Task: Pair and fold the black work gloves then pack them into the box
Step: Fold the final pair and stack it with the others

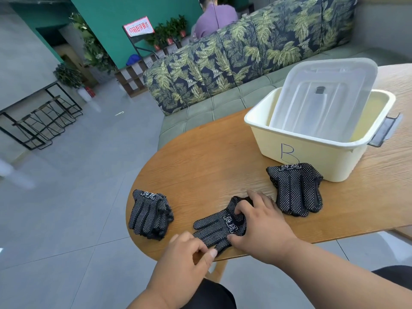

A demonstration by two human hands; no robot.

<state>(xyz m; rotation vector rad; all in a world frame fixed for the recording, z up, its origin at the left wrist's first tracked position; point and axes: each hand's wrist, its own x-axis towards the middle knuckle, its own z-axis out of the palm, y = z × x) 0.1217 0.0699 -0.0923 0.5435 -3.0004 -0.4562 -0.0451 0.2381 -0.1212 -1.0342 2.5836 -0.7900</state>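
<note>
Fingers of the right hand (258, 221) curl over the cuff of the middle glove (219, 227) on the table (200, 161); the left hand (189, 253) pinches its fingertips at the near edge. Glove stacks lie left (150, 214) and right (295, 189), the right one touching the box (312, 152), lid (323, 97) propped inside.

You can read one clear mark: a hand-drawn capital "B" in dark ink on the near wall of the cream box (312, 152). The red-bordered sign (138, 26) on a stand in the background carries red characters, but they appear mirrored and too small for you to read. Each black glove (219, 228) shows a white woven band near the cuff; its pattern stays illegible.
</note>
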